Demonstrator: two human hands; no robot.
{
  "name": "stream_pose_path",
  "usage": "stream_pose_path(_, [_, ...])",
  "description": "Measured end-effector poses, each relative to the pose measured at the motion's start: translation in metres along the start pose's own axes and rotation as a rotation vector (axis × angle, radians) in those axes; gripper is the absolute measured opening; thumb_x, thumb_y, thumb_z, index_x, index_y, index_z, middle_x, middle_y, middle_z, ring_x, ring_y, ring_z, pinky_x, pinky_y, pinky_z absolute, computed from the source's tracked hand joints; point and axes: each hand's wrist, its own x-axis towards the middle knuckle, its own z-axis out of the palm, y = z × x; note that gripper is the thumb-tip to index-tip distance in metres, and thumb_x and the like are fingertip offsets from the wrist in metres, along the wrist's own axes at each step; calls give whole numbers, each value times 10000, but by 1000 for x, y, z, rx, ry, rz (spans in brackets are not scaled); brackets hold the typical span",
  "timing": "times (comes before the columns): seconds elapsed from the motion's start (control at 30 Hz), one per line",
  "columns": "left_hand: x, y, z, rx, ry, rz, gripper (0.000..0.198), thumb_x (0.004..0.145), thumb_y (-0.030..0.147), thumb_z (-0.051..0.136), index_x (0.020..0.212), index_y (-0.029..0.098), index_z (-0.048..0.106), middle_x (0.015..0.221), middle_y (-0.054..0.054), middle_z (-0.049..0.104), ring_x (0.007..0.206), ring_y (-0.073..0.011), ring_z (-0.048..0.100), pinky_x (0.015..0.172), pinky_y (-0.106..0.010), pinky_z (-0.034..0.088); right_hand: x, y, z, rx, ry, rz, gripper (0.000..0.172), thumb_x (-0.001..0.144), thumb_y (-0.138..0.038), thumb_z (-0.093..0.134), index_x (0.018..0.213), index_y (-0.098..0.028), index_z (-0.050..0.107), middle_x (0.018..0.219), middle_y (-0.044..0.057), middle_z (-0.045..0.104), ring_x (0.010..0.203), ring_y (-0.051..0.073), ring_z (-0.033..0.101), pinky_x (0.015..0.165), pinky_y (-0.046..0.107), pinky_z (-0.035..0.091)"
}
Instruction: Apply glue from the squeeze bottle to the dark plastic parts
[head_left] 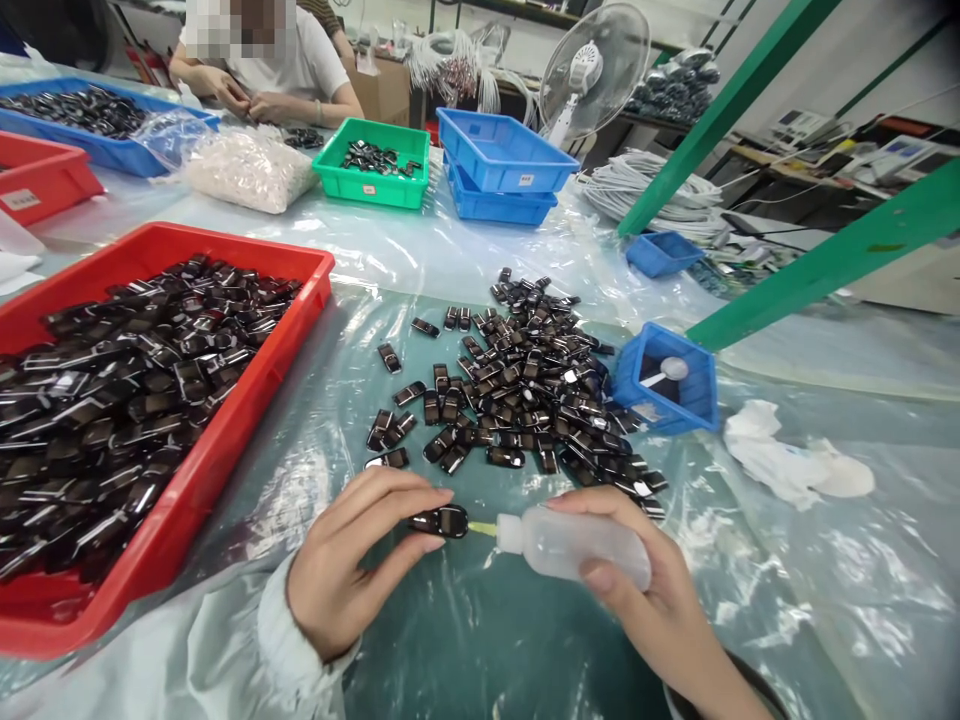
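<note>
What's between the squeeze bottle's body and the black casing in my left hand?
In the head view, a white cap and thin yellowish nozzle, which points at the black casing. Contact is unclear.

The person's left hand (337,560) reaches in from the lower left, its fingers (386,505) extended and bent above, its thumb (397,572) opposing them below in a pinch, the tips apart. A pale, gathered cuff (289,625) circles that wrist. The right hand (649,560) comes from the lower right, closed in a curved grip with its thumb toward the person; its forearm (712,665) is bare down to a dark sleeve edge (757,685). Both hands face each other, well apart.
</note>
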Motion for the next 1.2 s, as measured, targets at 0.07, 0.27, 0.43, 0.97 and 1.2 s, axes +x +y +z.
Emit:
stream_pose_path(0.07, [-1, 1, 0, 16, -11, -3, 197, 939, 230, 493, 1118, 210, 573, 1006, -73, 613, 939, -192, 565, 809, -331, 460, 1, 0, -1, 16, -11, 3, 262, 875, -496, 529, 1006, -292, 630, 829, 22, 663, 586, 152, 603, 459, 206, 470])
stream_pose_path(0.27, [-1, 3, -1, 20, -39, 10, 205, 925, 172, 512, 1119, 202, 571, 1012, -64, 601, 947, -180, 544, 818, -306, 440, 0, 0, -4, 13, -40, 12, 246, 879, -495, 526, 999, -305, 625, 796, 6, 661, 574, 144, 594, 455, 199, 447])
stream_pose_path(0.43, [-1, 3, 0, 29, -37, 18, 212, 921, 161, 512, 1119, 199, 575, 1005, -73, 611, 936, -191, 553, 806, -325, 452, 1, 1, -3, 5, -38, 14, 245, 877, -495, 529, 998, -307, 630, 800, 6, 660, 584, 144, 597, 463, 199, 451])
stream_pose_path(0.97, [-2, -2, -1, 55, 29, -37, 209, 900, 162, 537, 1097, 211, 586, 1011, -75, 628, 953, -202, 579, 828, -344, 475, 3, 3, -5, 36, -15, 67, 268, 857, -509, 549, 991, -294, 637, 824, 10, 664, 592, 141, 607, 478, 199, 472])
stream_pose_path(1.2, [5, -26, -11, 221, 100, -39, 227, 863, 206, 585, 1090, 211, 587, 1037, -74, 646, 985, -210, 618, 823, -324, 520, 9, 10, -1, 145, -60, 232, 292, 889, -403, 555, 1141, -264, 606, 1091, 56, 687, 933, 207, 668, 791, 295, 538])
